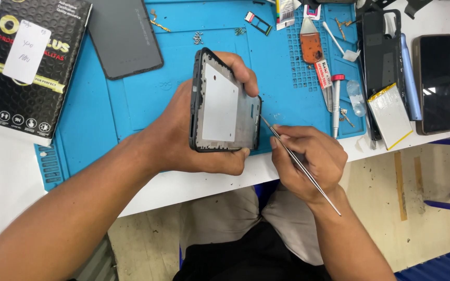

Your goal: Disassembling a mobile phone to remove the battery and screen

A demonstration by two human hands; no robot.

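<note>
The left hand grips the phone frame tilted above the blue mat — exposing its edge — while the right hand pinches tweezers, tip touching the frame's lower corner.

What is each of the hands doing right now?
Left hand: closed around the phone frame.
Right hand: closed on the tweezers, tip at the frame's edge.

— Where does the phone frame sit?

— Above the mat, at its near edge, in the left hand. The right hand is just right of it, its tweezers touching the frame's right side.

— And around it?

— A box lies far left on the desk, a back cover behind the frame, a phone far right.
</note>
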